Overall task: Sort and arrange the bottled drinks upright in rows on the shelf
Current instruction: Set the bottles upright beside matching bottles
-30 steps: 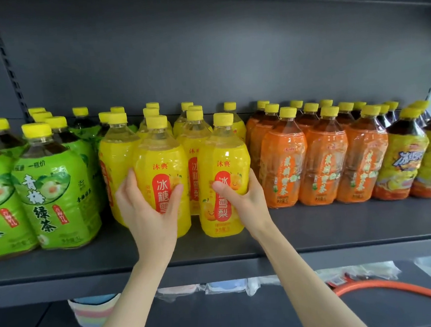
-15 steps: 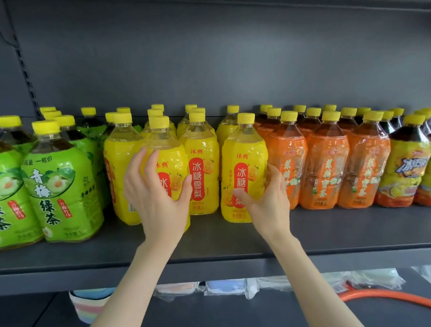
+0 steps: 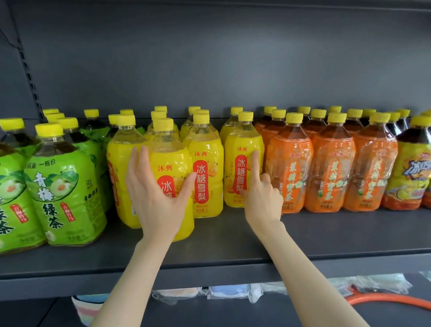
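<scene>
Yellow pear-drink bottles with yellow caps stand upright in the middle of the dark shelf (image 3: 227, 241). My left hand (image 3: 155, 195) grips the front yellow bottle (image 3: 169, 151), fingers on its left side and thumb on its right; this bottle stands forward of its row. My right hand (image 3: 261, 198) touches the rightmost yellow bottle (image 3: 243, 141) with a straight index finger, the other fingers curled. That bottle stands against the orange bottles (image 3: 332, 165).
Green tea bottles (image 3: 63, 194) fill the left of the shelf. Dark tea bottles with yellow labels (image 3: 414, 170) stand at the far right. On the lower shelf lie plastic packets (image 3: 218, 292), a striped basket (image 3: 85, 310) and an orange hose (image 3: 397, 303).
The right-hand yellow bottle has moved back and right, beside the orange bottles. My right hand has let go and now only fingers it. My left hand keeps hold of the front bottle.
</scene>
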A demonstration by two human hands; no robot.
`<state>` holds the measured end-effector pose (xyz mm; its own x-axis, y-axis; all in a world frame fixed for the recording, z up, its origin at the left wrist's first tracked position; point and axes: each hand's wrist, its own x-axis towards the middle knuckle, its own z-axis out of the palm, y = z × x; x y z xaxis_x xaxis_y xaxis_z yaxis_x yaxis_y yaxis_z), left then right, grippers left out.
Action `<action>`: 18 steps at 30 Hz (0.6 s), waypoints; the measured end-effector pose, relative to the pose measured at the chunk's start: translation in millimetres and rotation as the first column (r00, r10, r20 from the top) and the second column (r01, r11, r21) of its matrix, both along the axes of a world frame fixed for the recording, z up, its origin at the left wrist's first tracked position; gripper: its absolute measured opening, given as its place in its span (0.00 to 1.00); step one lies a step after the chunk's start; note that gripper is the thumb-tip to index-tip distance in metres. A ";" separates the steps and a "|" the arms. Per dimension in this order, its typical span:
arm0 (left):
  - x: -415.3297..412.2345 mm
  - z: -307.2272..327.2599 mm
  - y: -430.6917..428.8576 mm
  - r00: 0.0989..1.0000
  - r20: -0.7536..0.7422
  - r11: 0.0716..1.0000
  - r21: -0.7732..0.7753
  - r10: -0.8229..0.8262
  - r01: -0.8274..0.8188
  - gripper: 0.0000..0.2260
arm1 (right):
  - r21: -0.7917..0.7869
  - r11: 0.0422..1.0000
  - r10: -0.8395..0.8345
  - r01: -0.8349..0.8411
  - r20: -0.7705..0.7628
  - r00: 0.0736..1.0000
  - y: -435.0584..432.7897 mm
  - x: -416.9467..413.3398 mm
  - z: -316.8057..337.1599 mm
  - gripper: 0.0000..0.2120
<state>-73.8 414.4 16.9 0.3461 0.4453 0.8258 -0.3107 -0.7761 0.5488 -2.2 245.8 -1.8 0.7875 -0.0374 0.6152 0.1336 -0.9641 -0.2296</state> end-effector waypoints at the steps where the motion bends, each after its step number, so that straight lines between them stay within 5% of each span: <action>1: -1.2 -1.4 0.4 1.000 0.003 1.000 -0.014 -0.018 0.018 0.40 | -0.006 1.000 0.008 -0.008 -0.001 1.000 1.7 3.3 0.4 0.44; 5: -6.3 -2.4 3.7 0.996 0.033 0.993 -0.073 -0.087 0.089 0.38 | 0.220 0.964 0.170 -0.152 -0.062 0.984 -0.4 4.7 9.1 0.40; 9: -10.4 0.7 -1.3 0.981 0.048 0.972 -0.138 -0.186 0.191 0.38 | 0.672 0.529 0.604 -0.519 0.133 0.786 -18.1 -20.3 6.6 0.29; 12: -11.5 0.2 -24.0 0.949 0.056 0.943 -0.115 -0.309 0.313 0.31 | 0.796 0.295 0.841 -0.529 0.046 0.539 -36.7 -41.8 0.9 0.34; 15: -8.1 1.8 -52.8 0.901 0.037 0.898 -0.076 -0.431 0.433 0.24 | 0.794 0.279 0.886 -0.540 0.003 0.463 -48.4 -52.8 -2.9 0.40; 18: 0.6 3.2 -72.1 0.854 -0.031 0.854 -0.072 -0.519 0.516 0.24 | 0.732 0.421 0.768 -0.536 0.027 0.640 -57.6 -53.6 -4.4 0.40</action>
